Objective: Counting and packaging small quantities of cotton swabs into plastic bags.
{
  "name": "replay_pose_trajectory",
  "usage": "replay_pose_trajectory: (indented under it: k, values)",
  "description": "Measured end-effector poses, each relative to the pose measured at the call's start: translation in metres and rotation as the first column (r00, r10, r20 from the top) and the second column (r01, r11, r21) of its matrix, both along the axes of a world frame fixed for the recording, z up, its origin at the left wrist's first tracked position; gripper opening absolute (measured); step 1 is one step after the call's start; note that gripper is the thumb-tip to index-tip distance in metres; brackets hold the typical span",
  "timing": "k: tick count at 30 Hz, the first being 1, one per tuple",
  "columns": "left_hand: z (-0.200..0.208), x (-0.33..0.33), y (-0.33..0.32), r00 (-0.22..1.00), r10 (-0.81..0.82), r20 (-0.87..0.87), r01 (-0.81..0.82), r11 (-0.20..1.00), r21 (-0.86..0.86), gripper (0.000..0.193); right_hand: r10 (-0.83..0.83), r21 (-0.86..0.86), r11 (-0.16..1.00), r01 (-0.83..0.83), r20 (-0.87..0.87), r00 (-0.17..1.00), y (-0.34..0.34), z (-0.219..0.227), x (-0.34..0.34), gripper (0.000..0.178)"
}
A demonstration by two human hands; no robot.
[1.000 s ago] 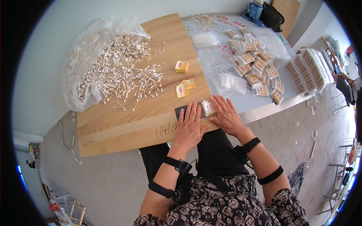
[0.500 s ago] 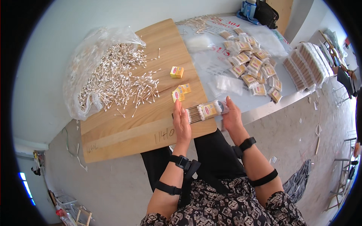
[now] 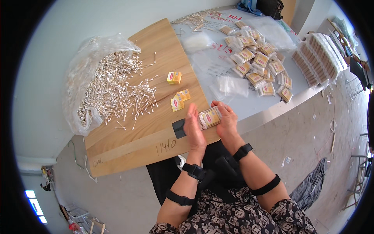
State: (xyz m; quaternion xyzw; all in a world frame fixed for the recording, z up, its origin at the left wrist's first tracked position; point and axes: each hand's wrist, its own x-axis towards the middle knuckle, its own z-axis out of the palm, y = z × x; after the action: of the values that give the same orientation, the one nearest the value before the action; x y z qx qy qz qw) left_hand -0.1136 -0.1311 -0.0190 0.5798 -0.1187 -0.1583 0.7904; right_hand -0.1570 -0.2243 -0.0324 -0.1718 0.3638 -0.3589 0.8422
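A small clear bag of cotton swabs with a yellow label card lies between my two hands, over the near right corner of the wooden board. My left hand, upright with its fingers together, presses the pack's left end. My right hand curls its fingers over the right end. Just left of my left hand, a flat black piece lies at the board's edge. Beyond my hands are several loose yellow cards and a small stack of yellow cards.
The wooden board bears a large clear bag spilling loose cotton swabs. To the right, the sheet-covered table holds empty clear bags, a heap of filled packs and a tall block of bundled swabs.
My hands have come closer together, squeezing the pack from both ends. Swabs that stuck out on the left now sit compactly around the card. The black piece now shows beside my left hand.
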Motion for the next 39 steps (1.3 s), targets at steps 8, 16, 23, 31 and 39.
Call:
replay_pose_trajectory:
  k: [8,16,23,31,39]
  values:
    - [0.015,-0.017,0.0,1.0,-0.018,-0.004,0.018,1.0,-0.021,0.062,0.019,0.064,0.998,-0.023,0.062,0.998,-0.005,0.008,-0.006,0.027]
    - [0.046,-0.043,0.008,0.961,-0.192,-0.202,0.187,0.981,-0.041,0.074,-0.003,0.129,0.991,-0.02,0.181,0.983,0.009,0.027,-0.013,0.048]
    - [0.044,-0.036,0.006,0.933,-0.182,-0.311,0.156,0.982,-0.108,0.077,0.053,0.01,0.999,-0.054,0.098,0.994,0.02,0.027,-0.008,0.046]
    - [0.048,-0.028,0.002,0.925,-0.072,-0.372,0.063,0.997,-0.037,0.08,0.042,0.049,0.998,-0.049,0.125,0.991,0.018,0.026,-0.01,0.039]
    - [0.047,-0.022,0.003,0.938,-0.054,-0.341,0.072,0.997,0.039,0.073,0.048,0.026,0.998,-0.052,0.128,0.991,0.019,0.025,-0.009,0.034]
